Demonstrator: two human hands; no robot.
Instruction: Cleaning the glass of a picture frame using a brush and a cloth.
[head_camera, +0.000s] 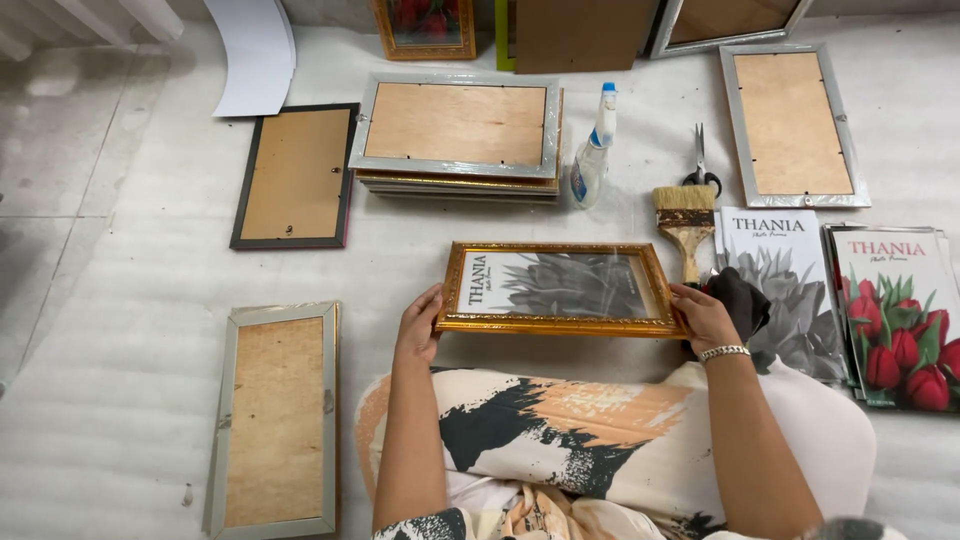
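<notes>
Over the lap, left hand (418, 325) and right hand (703, 315) grip the gold frame (560, 325), print already inside; other frames lie face-down on the floor (130, 330).

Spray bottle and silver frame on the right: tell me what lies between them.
Scissors and a paintbrush lie between the spray bottle and silver frame, in the head view.

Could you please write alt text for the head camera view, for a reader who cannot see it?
A seated person's left hand and right hand hold the ends of a gold picture frame above their lap. Around it on the white floor lie face-down frames, a spray bottle, a paintbrush and scissors.
</notes>
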